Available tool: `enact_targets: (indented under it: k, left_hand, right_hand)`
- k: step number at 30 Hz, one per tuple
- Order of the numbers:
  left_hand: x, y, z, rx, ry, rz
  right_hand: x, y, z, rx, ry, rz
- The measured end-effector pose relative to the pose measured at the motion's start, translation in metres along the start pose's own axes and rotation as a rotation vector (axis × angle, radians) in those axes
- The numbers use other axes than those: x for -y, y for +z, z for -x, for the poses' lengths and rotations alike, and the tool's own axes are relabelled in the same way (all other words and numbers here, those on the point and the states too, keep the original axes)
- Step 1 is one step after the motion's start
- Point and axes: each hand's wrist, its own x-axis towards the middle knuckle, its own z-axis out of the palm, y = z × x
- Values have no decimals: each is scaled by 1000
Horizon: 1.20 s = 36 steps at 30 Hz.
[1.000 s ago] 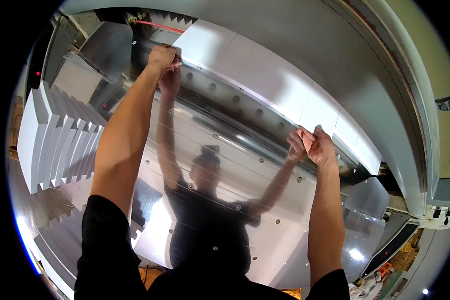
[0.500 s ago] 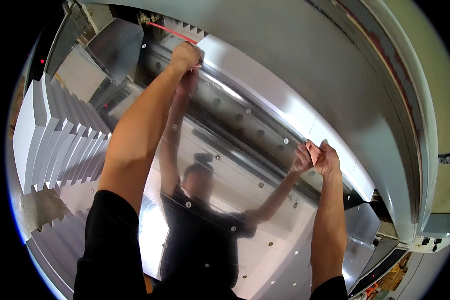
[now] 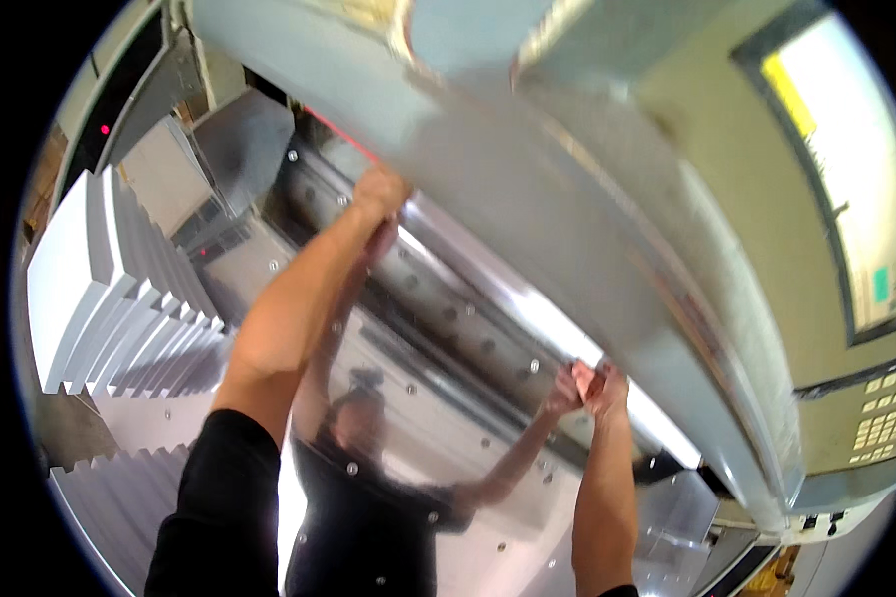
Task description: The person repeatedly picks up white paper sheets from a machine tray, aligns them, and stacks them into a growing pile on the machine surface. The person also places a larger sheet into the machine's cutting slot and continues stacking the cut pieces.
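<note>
My left hand [image 3: 380, 191] is closed at the left end of a long strip of white paper stack [image 3: 657, 423] under the grey machine front. Farther right, my right hand [image 3: 603, 386] has its fingers curled together against the stack's near edge. Motion blur and the fingers hide what, if anything, either hand pinches. Both hands are mirrored in the shiny metal table [image 3: 528, 517], which is dotted with small round studs. Most of the stack is hidden beneath the machine's overhanging cover [image 3: 528, 189].
Stepped piles of white paper [image 3: 75, 289] stand at the left, with another ridged pile [image 3: 119, 507] below. A red line [image 3: 338, 132] runs beside my left hand. Upper right are a lit screen [image 3: 846, 169] and a keypad [image 3: 886, 413]. A grey metal side guard [image 3: 244, 139] rises far left.
The view has tilted up, bringing the screen and keypad in. Both hands stay at the stack's edge, and less of the white stack shows under the cover.
</note>
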Motion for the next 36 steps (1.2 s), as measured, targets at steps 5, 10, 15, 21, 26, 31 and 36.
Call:
enact_targets:
  k: [5, 10, 15, 21, 26, 31, 36]
  left_hand:
    - [-9, 5, 6, 87, -262, 449]
    - [-103, -97, 81, 252, -724, 1160]
    - [-177, -47, 109, 622, -868, 1718]
    - [-172, -16, 92, 727, -441, 1916]
    - [-204, -48, 108, 641, -717, 2068]
    - [-225, -8, 142, 743, -755, 2280]
    - [-299, 6, 135, 505, -554, 2406]
  right_hand:
    - [14, -1, 4, 118, 334, -205]
    - [0, 25, 31, 238, 409, -259]
    - [-21, 91, 48, 343, 503, -257]
    - [3, 142, 81, 269, 120, 27]
    - [-31, 86, 51, 337, 180, -234]
    - [-26, 79, 102, -25, 145, -570]
    - [-3, 49, 86, 61, -261, -839]
